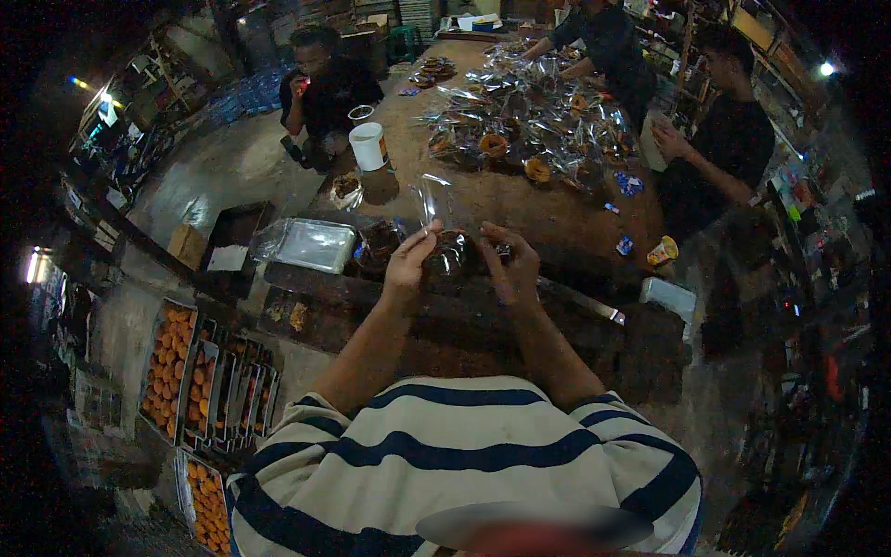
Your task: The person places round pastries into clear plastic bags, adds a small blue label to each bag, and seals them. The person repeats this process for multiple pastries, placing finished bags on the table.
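A clear plastic bag (434, 200) stands up at the table's near edge, with a round brown item (452, 249) showing dimly through shiny film below it. My left hand (408, 265) pinches the bag at its left side, thumb and fingers together. On the other side, my right hand (515, 267) has its fingers closed close to the film's right side; what lies in them is too dark to make out. Just left of my left hand sit dark brown wrapped goods (378, 243). Beside those lies a silver tray (316, 245) with plastic film over it.
Many film-wrapped brown goods (520, 116) cover the long table's far part. A white tub (368, 147) stands left, a yellow cup (662, 251) right. A flat blade-like strip (585, 302) lies at the near edge. Racked trays of orange-brown balls (169, 371) stand lower left. Several people surround the table.
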Action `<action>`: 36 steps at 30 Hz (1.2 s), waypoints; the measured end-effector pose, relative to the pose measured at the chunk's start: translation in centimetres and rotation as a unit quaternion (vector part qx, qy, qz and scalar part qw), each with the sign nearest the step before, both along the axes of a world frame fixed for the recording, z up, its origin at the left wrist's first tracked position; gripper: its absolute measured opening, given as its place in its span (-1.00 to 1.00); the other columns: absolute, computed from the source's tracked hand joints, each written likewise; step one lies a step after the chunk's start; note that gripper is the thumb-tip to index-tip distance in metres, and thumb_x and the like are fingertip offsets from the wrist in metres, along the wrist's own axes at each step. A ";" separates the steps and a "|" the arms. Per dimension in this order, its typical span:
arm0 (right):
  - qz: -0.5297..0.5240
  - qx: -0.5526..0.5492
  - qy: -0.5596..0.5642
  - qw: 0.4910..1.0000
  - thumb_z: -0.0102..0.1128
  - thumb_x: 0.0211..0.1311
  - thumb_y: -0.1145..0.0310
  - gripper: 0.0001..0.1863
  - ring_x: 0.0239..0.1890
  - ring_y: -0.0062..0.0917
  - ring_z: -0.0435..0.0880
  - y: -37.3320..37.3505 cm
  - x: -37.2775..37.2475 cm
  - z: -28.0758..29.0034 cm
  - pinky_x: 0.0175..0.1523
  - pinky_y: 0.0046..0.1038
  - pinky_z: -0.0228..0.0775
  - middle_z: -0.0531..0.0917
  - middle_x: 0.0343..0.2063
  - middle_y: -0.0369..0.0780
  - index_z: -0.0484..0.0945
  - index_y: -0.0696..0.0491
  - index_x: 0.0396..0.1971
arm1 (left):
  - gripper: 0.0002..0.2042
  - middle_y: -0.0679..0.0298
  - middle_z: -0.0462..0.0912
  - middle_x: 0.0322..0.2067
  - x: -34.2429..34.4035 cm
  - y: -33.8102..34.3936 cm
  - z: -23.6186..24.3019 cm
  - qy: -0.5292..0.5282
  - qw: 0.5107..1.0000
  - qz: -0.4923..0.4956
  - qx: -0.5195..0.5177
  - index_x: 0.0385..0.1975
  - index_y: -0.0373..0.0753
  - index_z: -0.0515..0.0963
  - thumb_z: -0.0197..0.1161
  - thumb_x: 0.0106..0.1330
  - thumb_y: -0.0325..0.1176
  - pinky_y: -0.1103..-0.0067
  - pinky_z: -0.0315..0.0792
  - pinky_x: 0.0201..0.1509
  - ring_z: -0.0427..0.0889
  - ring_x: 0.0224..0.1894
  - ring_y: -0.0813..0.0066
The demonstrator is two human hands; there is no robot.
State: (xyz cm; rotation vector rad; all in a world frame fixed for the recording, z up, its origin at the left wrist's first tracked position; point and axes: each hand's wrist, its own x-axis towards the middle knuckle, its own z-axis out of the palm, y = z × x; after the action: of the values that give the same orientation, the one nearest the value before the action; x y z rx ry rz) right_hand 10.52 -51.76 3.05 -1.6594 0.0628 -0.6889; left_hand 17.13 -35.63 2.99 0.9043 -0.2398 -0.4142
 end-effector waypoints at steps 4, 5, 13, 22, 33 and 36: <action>0.031 -0.206 -0.076 0.975 0.29 0.11 0.33 -0.71 -0.25 -0.54 0.62 0.7 -0.3 1.3 -0.15 -0.52 0.45 0.65 -0.31 -0.25 0.57 0.16 -0.19 | -0.68 0.32 0.57 -0.30 1.1 0.2 -0.5 -0.464 0.868 0.042 0.174 0.00 -0.32 0.48 0.07 0.35 -0.28 0.62 0.38 -0.13 0.49 -0.31 0.55; 0.039 -0.246 -0.088 0.964 0.27 0.13 0.29 -0.70 -0.22 -0.53 0.63 0.8 -0.5 1.8 -0.17 -0.52 0.47 0.65 -0.29 -0.24 0.57 0.14 -0.18 | -0.64 0.36 0.53 -0.36 1.2 0.7 -0.2 -0.501 0.841 0.072 0.193 0.07 -0.29 0.43 0.07 0.35 -0.26 0.63 0.34 -0.22 0.43 -0.37 0.58; 0.361 0.376 0.108 0.847 0.26 0.13 0.36 -0.67 -0.26 -0.61 0.59 4.2 -3.5 3.9 -0.19 -0.56 0.47 0.62 -0.26 -0.27 0.50 0.10 -0.10 | -0.16 0.13 0.63 -0.17 -4.0 4.2 3.4 -0.416 0.830 0.228 0.292 0.34 -0.36 -0.21 0.25 0.16 -0.54 0.66 0.44 -0.12 0.58 -0.20 0.57; 0.150 0.135 -0.018 0.979 0.27 0.11 0.44 -0.76 -0.29 -0.70 0.55 10.4 -6.1 2.8 -0.13 -0.60 0.40 0.63 -0.33 -0.32 0.56 0.16 -0.20 | -0.88 0.30 0.61 -0.36 -8.4 9.8 3.7 -0.073 0.992 0.009 0.098 -0.34 -0.34 0.59 0.22 0.12 -0.63 0.69 0.41 -0.14 0.54 -0.28 0.63; 0.050 -0.234 0.107 0.965 0.32 -0.03 0.17 -0.71 -0.33 -0.20 0.65 9.1 -7.4 1.5 -0.17 -0.35 0.47 0.66 -0.41 -0.11 0.62 0.07 -0.39 | -0.56 0.18 0.59 -0.29 -9.0 9.1 1.5 -0.043 0.990 0.000 0.137 0.00 -0.24 0.24 0.27 0.15 -0.53 0.67 0.44 -0.29 0.57 -0.26 0.53; -0.037 -0.365 0.065 0.928 0.31 -0.03 0.11 -0.68 -0.38 -0.18 0.64 7.0 -7.1 0.0 -0.21 -0.34 0.47 0.66 -0.45 -0.12 0.62 0.07 -0.41 | -0.44 0.15 0.60 -0.29 -8.2 7.2 0.3 -0.058 0.985 0.003 0.165 0.11 -0.26 0.19 0.30 0.13 -0.47 0.66 0.45 -0.27 0.57 -0.26 0.53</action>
State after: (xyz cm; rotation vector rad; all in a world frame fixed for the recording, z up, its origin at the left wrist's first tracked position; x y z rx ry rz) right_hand 3.45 -44.72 3.05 -2.4310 -0.0454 -0.7003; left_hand 8.95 -28.41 3.34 1.2566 -0.2806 -0.4024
